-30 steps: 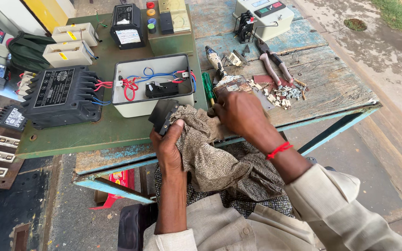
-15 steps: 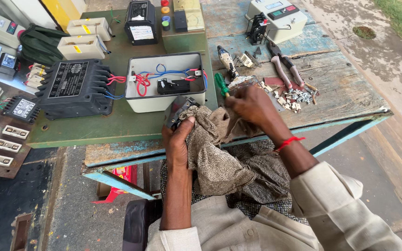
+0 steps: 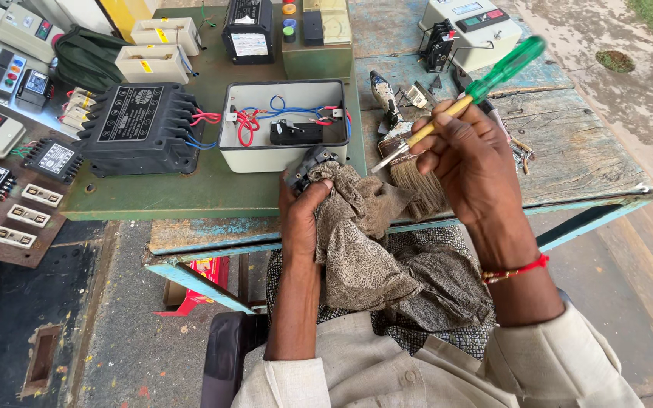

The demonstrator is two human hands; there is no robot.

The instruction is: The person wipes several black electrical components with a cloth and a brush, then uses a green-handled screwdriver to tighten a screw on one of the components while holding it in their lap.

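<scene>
Green translucent plastic catches the light on the handle of a screwdriver (image 3: 485, 79), raised in the person's right hand (image 3: 471, 162), whose fingers are closed around its yellow shaft with the metal tip angled down toward the left hand (image 3: 304, 219). That hand is clasped around a small dark grey plastic electrical part (image 3: 310, 164), half wrapped in a brown patterned cloth (image 3: 364, 234) that trails into the lap. Just under the right hand lies a worn bristle brush (image 3: 406, 162) on the blue-painted wooden table (image 3: 591, 170); just beyond the left hand sits an open grey box with red and blue wiring (image 3: 285, 125). The risk, as it looks: the tip could slip off the cloth-muffled part and jab the left thumb, or the loose fabric could let the part drop off the table's edge.
</scene>
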